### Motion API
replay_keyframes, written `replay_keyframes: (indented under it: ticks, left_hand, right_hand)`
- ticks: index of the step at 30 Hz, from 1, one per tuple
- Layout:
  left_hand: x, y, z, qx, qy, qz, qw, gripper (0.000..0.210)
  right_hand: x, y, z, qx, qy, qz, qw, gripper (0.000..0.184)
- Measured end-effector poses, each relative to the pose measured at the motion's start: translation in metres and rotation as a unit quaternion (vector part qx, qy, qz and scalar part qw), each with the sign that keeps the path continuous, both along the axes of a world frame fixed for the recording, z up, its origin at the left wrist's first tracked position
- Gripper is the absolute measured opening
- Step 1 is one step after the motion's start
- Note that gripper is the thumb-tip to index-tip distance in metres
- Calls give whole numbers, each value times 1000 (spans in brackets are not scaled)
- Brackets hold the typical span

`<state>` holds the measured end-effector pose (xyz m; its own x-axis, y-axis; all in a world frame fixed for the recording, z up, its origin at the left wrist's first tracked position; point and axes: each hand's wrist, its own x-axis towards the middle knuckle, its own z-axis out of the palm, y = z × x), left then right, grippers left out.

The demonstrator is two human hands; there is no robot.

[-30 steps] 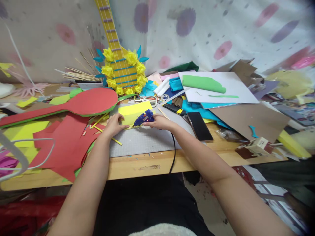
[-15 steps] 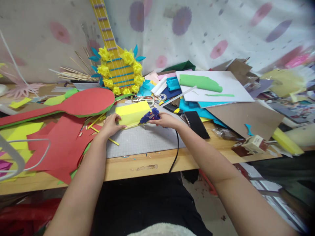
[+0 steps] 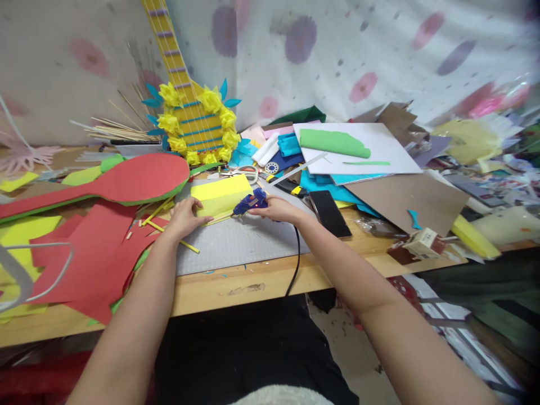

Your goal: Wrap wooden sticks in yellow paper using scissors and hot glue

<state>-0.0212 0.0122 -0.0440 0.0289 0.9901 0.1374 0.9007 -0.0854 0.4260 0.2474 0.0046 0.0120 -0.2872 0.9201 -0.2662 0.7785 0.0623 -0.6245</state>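
My left hand (image 3: pixel 185 218) rests at the near left edge of a folded sheet of yellow paper (image 3: pixel 220 188). Its thumb lies along the near edge and the other fingers curl over the left side, holding the sheet down. A blue hot glue gun (image 3: pixel 250 202) is gripped in my right hand (image 3: pixel 278 209), its small red light lit. The nozzle points left at the paper's near edge, close to a thin pale strip or stick; whether it touches cannot be made out. Beneath lies a grey gridded cutting mat (image 3: pixel 236 247).
To the left are a red paddle-shaped cutout (image 3: pixel 147 179), red paper sheets (image 3: pixel 93 253) and thin yellow sticks (image 3: pixel 185 244). Behind stands a yellow flowered paper guitar (image 3: pixel 198 126), near scissors (image 3: pixel 248 173). A phone (image 3: pixel 329 214), a utility knife (image 3: pixel 287 185) and the gun's black cord (image 3: pixel 297 259) lie right.
The view has shifted slightly, so everything on the bench sits a little further left. Both hands keep nearly the same places, with the glue gun nozzle still at the paper's near edge.
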Motion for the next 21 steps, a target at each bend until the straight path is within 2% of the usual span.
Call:
replay_keyframes:
  ticks: [7, 15, 21]
  left_hand:
    - [1, 1, 0, -2, 6, 6, 1000, 41]
    - [-2, 3, -5, -6, 10, 5, 1000, 47]
    - [-2, 4, -4, -10, 7, 5, 1000, 45]
  right_hand:
    - [-19, 1, -1, 24, -13, 23, 999, 44]
    - [-29, 4, -2, 28, 18, 59, 998, 42]
    - [-19, 5, -2, 15, 6, 23, 1000, 47]
